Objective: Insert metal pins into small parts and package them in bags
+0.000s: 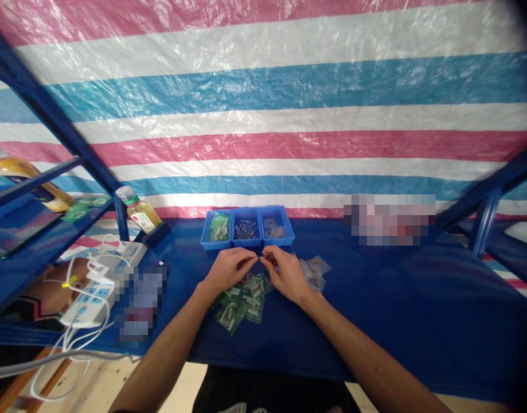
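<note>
Presently grips small part [260, 257] between pinched left hand [229, 268] and right hand [287, 272], apparently partway, given filled green bags [239, 303] and loose pins [246, 230] in blue bin [247, 243].

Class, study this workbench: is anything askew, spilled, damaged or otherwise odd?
The white cables look untidy: they loop loosely across the power strips on the left and droop past the front edge of the table. The green bags overlap in a loose heap, which seems ordinary. No spill or damage is visible.
</note>
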The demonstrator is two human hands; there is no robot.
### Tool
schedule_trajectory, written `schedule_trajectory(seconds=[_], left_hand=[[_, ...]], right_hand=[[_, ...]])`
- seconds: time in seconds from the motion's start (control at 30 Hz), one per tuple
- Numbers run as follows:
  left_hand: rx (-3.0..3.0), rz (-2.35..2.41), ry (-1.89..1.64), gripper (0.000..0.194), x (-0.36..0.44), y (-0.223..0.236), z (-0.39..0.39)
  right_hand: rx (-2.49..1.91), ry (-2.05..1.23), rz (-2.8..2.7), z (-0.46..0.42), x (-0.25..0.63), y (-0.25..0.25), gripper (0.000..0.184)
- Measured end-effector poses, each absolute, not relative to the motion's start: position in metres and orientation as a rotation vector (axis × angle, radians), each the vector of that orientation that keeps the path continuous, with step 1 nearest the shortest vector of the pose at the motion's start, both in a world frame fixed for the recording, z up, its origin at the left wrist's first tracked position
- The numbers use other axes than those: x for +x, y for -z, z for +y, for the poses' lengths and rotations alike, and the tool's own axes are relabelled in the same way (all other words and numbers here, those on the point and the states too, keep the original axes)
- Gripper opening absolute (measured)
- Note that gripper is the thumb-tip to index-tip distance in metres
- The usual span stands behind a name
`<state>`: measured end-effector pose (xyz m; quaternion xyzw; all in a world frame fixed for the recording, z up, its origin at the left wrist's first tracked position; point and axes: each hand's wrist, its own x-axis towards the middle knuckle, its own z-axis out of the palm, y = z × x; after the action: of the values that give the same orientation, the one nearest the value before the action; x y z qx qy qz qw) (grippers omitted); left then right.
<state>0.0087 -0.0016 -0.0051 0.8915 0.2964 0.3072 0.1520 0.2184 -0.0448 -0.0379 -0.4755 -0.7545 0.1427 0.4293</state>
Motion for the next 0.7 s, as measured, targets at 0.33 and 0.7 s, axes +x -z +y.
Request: schedule_trajectory(seconds=[0.33, 0.7], left_hand=[[2.563, 0.863, -0.885, 0.020, 0.0097, 0.0061, -0.0019], [2.542, 0.850, -0.879, 0.021, 0.0083, 0.0046, -0.0017]], right_hand=[[-1.241, -0.321, -1.887, -0.0438, 0.2204, 0.0365, 0.023], [-1.107, -0.393, -1.922, -0.0462, 0.2188, 0.0366, 0.018]])
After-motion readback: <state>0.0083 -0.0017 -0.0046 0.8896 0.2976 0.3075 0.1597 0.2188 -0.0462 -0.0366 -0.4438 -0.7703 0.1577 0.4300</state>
